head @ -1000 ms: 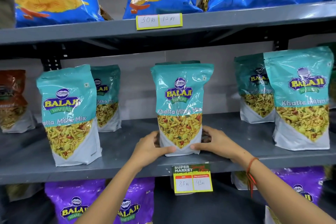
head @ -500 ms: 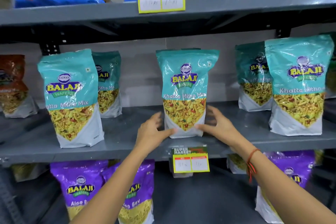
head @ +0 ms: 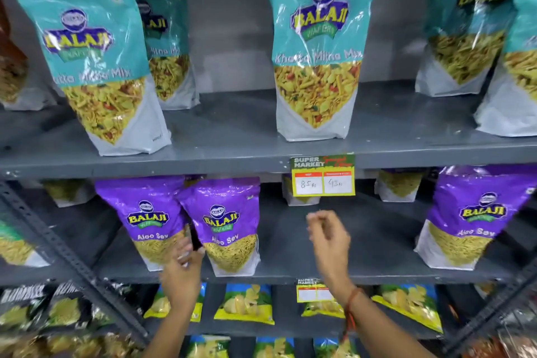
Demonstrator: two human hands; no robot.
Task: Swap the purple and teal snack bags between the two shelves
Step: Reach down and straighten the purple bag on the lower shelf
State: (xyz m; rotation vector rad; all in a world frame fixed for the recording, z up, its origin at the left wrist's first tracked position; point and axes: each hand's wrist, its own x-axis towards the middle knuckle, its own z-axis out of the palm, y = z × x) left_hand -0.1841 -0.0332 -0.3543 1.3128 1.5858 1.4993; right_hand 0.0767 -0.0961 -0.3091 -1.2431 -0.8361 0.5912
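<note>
Teal snack bags stand on the upper grey shelf [head: 232, 154]: one in the middle [head: 316, 46], one at the left [head: 93, 52], others behind and at the right. On the lower shelf [head: 319, 273] stand purple bags: two side by side at the left [head: 145, 212] [head: 226, 221] and one at the right [head: 473, 218]. My left hand [head: 181, 270] is in front of the gap between the two left purple bags, fingers spread, touching their lower edges. My right hand [head: 328, 232] hovers with loose fingers over the bare shelf to the right of them, holding nothing.
A price tag [head: 322, 176] hangs from the upper shelf's front edge. Below the purple bags is a shelf of yellow-green chip bags [head: 244, 304] and dark bags [head: 32, 308] at the left. A slotted metal brace [head: 66, 253] slants across the left side.
Both hands let go of the middle teal bag and dropped to the shelf below, in front of the purple bags. The view has tilted down and moved closer.
</note>
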